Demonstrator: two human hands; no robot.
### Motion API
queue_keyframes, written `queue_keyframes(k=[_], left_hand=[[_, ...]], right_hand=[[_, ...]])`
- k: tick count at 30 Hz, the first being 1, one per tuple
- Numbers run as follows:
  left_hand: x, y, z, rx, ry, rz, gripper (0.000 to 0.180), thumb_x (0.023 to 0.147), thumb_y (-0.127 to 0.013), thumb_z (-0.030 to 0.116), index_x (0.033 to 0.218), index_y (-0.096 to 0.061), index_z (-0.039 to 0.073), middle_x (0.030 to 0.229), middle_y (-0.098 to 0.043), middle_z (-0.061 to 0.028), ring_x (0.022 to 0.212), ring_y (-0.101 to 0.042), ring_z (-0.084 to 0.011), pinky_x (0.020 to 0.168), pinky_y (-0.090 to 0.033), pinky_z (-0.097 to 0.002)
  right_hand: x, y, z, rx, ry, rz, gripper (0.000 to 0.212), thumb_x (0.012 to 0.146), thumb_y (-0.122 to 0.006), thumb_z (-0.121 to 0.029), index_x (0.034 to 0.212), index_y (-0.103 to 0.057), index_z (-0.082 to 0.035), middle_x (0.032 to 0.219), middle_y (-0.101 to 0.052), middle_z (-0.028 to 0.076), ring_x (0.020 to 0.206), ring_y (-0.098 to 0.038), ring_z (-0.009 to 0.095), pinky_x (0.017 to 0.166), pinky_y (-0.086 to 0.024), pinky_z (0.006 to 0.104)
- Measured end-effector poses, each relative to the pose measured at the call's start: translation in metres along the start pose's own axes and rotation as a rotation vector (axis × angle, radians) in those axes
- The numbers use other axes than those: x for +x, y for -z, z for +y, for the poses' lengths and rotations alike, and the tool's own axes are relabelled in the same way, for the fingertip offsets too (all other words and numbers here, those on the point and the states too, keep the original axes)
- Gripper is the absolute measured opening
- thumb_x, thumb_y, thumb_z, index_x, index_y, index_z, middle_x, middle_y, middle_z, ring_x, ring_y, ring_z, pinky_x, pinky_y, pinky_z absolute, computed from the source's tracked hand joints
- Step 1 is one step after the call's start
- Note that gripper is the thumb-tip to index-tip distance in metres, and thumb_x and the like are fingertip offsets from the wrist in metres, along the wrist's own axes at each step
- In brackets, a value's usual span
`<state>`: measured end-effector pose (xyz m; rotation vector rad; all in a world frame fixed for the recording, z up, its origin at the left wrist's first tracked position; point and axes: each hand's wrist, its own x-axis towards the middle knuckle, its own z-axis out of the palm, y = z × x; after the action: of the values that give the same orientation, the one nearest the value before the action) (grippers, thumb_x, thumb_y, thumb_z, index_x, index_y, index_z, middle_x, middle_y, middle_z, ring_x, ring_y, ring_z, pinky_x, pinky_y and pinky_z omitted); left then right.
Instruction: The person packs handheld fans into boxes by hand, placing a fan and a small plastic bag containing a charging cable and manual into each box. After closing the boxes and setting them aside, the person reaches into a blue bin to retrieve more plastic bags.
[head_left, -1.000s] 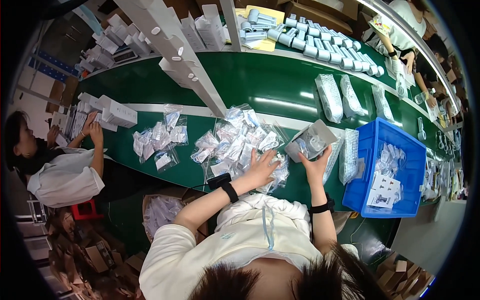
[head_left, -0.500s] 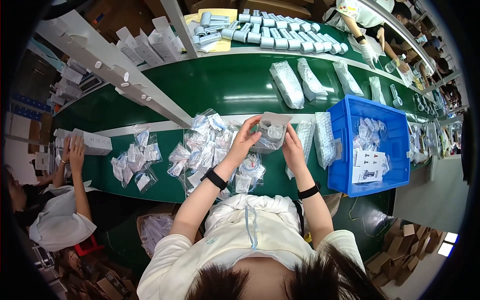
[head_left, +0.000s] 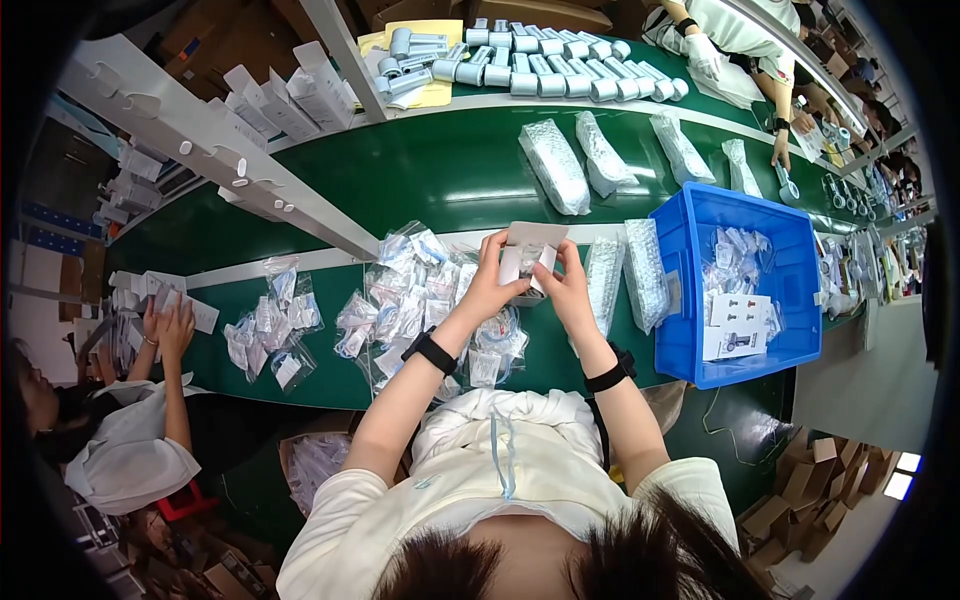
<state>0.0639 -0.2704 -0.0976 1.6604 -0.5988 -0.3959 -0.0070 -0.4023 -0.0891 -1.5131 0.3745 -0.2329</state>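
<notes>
Between my two hands stands a small white carton [head_left: 537, 236], its top flap raised at the far side. My left hand [head_left: 492, 278] grips its left side, and my right hand [head_left: 566, 290] closes on the right side with the thumb at the opening. What lies inside is mostly hidden by my fingers. Left of the carton, a pile of clear bags [head_left: 410, 290] with white labels and bluish tubing covers the bench. Just right of my right hand lie two bubble-wrapped packs [head_left: 645, 275].
A blue bin [head_left: 740, 372] holding small bags and a printed sheet stands on the right. More bubble-wrapped packs [head_left: 555, 168] rest on the green belt [head_left: 430, 180]. Grey cylindrical parts [head_left: 560, 80] line the far shelf. A metal post [head_left: 230, 165] slants across the left. A co-worker's hands [head_left: 170, 325] hold a carton.
My right hand has come in against the carton, its thumb now at the opening. The carton has shifted slightly left. At the far right, a co-worker's hand now reaches a grey part.
</notes>
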Motion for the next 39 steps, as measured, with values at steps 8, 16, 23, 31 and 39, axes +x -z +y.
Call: queue_keyframes(k=[8, 16, 23, 31, 39], left_hand=[[0.001, 0.008, 0.017, -0.472, 0.164, -0.117, 0.057, 0.072, -0.053, 0.001, 0.125, -0.033, 0.003, 0.119, -0.043, -0.0071, 0.111, -0.042, -0.0185, 0.094, -0.031, -0.0277], [-0.001, 0.006, 0.033, -0.544, 0.15, 0.139, 0.049, 0.072, -0.061, 0.005, 0.117, -0.042, 0.006, 0.111, -0.051, -0.0089, 0.103, -0.049, -0.0193, 0.088, -0.037, -0.0277], [0.025, -0.004, 0.034, 0.282, 0.16, 0.082, 0.055, 0.059, -0.075, 0.009, 0.104, -0.044, 0.006, 0.107, -0.051, -0.017, 0.096, -0.054, -0.0289, 0.075, -0.044, -0.0348], [0.026, -0.007, 0.036, 0.456, 0.098, 0.047, 0.058, 0.058, -0.075, 0.008, 0.102, -0.038, 0.003, 0.103, -0.05, -0.0168, 0.094, -0.053, -0.0331, 0.075, -0.044, -0.0378], [0.02, 0.03, 0.047, -0.781, 0.427, 0.082, 0.047, 0.073, -0.065, 0.008, 0.113, -0.042, 0.007, 0.112, -0.051, -0.0097, 0.104, -0.05, -0.023, 0.088, -0.04, -0.033]], right_hand=[[-0.002, 0.007, -0.005, 0.172, -0.03, -0.021, 0.044, 0.08, -0.055, -0.007, 0.121, -0.041, -0.002, 0.113, -0.049, 0.008, 0.106, -0.046, 0.017, 0.087, -0.038, 0.0291], [-0.006, 0.019, 0.005, 0.359, -0.106, -0.027, 0.047, 0.079, -0.046, -0.004, 0.126, -0.039, -0.001, 0.118, -0.048, 0.006, 0.103, -0.047, 0.013, 0.084, -0.037, 0.0244], [-0.008, 0.018, 0.014, 0.396, -0.118, -0.06, 0.058, 0.076, -0.052, -0.005, 0.131, -0.032, -0.001, 0.123, -0.045, 0.007, 0.109, -0.045, 0.015, 0.089, -0.036, 0.0253], [-0.012, 0.018, 0.025, -0.22, 0.103, -0.207, 0.109, 0.057, -0.076, -0.01, 0.138, -0.003, -0.004, 0.14, -0.017, 0.015, 0.128, -0.025, 0.024, 0.104, -0.023, 0.0336], [-0.004, 0.021, 0.039, -0.097, 0.11, -0.169, 0.102, 0.063, -0.074, -0.009, 0.138, -0.005, -0.002, 0.137, -0.028, 0.011, 0.127, -0.027, 0.021, 0.103, -0.022, 0.0319]])
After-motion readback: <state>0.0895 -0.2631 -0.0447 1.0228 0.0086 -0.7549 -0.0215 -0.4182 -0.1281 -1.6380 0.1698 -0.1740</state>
